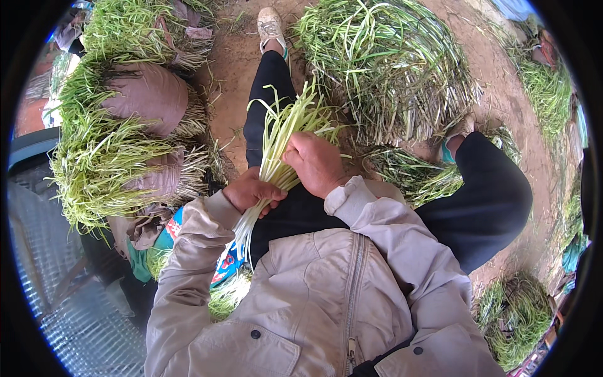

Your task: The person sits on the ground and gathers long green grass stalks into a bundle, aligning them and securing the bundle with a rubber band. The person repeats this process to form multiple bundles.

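A bunch of garlic chives [274,151], with pale green leaves and white stems, slants across my lap. Its leaf ends point away from me and its white ends hang toward my left side. My left hand [248,193] is closed around the stems, thumb across the front. My right hand [316,164] is curled shut at the bunch's right edge, higher up than the left, with its thumb pressed on the leaves. The tips of the right fingers are hidden, so how many strands they grip is unclear.
Cloth-wrapped bundles of chives [119,154] are stacked at the left. A large loose heap [383,63] lies ahead on the dirt floor, and a smaller pile [411,176] is by my bent right leg. More chives [229,295] lie beside my left hip. Another pile [515,317] sits at lower right.
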